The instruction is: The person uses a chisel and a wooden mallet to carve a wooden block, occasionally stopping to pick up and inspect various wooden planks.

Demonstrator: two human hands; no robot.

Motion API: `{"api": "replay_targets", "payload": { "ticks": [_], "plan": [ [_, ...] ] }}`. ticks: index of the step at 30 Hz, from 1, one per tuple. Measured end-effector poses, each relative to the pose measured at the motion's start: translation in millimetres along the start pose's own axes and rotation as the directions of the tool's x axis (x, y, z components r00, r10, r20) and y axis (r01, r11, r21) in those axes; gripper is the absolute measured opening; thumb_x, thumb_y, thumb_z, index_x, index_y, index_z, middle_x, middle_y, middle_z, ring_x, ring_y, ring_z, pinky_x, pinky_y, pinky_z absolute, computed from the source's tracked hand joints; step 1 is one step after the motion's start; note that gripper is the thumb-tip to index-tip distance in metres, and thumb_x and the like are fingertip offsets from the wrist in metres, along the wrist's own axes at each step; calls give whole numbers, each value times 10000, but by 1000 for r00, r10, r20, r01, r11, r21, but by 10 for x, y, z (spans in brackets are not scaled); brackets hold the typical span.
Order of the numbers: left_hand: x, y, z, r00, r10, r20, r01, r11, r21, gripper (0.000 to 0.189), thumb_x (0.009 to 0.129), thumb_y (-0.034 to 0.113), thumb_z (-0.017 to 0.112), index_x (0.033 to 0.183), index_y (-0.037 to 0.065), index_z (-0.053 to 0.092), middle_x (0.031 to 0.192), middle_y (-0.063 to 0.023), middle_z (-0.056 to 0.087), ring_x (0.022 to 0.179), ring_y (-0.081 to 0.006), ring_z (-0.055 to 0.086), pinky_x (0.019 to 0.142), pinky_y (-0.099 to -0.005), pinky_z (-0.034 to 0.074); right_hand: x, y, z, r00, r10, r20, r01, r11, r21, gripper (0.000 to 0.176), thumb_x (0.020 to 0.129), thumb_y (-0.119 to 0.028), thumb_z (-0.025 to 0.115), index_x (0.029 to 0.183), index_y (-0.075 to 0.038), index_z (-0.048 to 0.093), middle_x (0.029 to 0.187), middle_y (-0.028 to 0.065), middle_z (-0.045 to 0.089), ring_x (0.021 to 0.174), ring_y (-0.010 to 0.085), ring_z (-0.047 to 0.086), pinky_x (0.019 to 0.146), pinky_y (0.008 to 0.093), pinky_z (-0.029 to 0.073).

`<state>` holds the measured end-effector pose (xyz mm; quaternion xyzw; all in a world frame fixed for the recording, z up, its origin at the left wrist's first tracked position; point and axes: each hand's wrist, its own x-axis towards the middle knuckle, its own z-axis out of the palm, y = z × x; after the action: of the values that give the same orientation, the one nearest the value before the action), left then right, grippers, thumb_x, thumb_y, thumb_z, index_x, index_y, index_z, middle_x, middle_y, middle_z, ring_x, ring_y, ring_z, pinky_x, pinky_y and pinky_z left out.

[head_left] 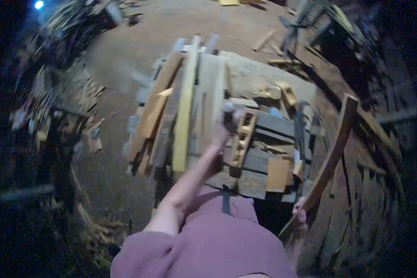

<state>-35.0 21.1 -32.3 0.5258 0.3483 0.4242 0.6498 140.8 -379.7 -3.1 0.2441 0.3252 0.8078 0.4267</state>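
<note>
My left hand (pixel 227 125) reaches forward over the middle of the wood-covered bench, blurred by motion. A small object with a pale, rounded end seems to be at its fingers, too smeared to name. Just right of it lies a wooden piece with cut-out hollows (pixel 242 141). Down at the right, my right hand (pixel 300 211) is closed round the lower part of a long, slightly curved brown board (pixel 333 160), which slants up and away to the right.
Long planks, one of them yellow (pixel 186 111), lie lengthwise on the bench's left half. Grey blocks and an orange-brown block (pixel 277 175) cover the right half. Scrap wood (pixel 95 92) is heaped on the floor at both sides.
</note>
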Motion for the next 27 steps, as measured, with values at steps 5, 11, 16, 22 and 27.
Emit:
{"api": "replay_targets", "payload": {
  "ticks": [5,11,16,22,27],
  "plan": [
    [171,422,77,999,-49,-15,48,995,-89,122,839,172,610,840,85,525,750,1,540,701,-98,555,619,-243,457,271,338,-307,588,-806,66,676,445,-588,463,843,-275,522,1235,-53,416,1096,104,485,938,202,485,776,390,401],
    [123,146,321,999,12,50,-17,995,100,145,806,133,628,784,41,518,645,-10,511,614,-81,483,559,-262,411,524,341,-601,-66,-714,697,-419,-614,-669,584,715,-345,687,1121,-46,394,823,43,494,627,115,475,539,235,401],
    [59,-105,465,982,89,166,-125,968,220,155,792,130,643,829,46,518,683,-34,538,642,-88,499,575,-273,422,850,564,-208,-30,-876,481,-403,-430,-808,515,707,-384,682,1019,-41,458,779,35,482,623,117,465,543,252,373],
    [77,-208,603,896,305,324,-356,928,113,258,739,47,645,960,41,511,825,-42,571,727,-138,546,653,-262,446,1218,770,106,-86,-877,473,-351,-417,-838,484,714,-396,667,980,-41,473,775,25,484,629,113,457,561,254,367],
    [173,-466,700,853,253,457,-325,942,85,367,658,7,687,974,58,507,851,-36,529,799,-119,512,737,-252,424,-2248,-1270,-2207,143,-870,472,481,-356,-801,520,753,-247,638,1184,-35,438,922,90,551,822,196,524,681,327,428]
  ]
}}
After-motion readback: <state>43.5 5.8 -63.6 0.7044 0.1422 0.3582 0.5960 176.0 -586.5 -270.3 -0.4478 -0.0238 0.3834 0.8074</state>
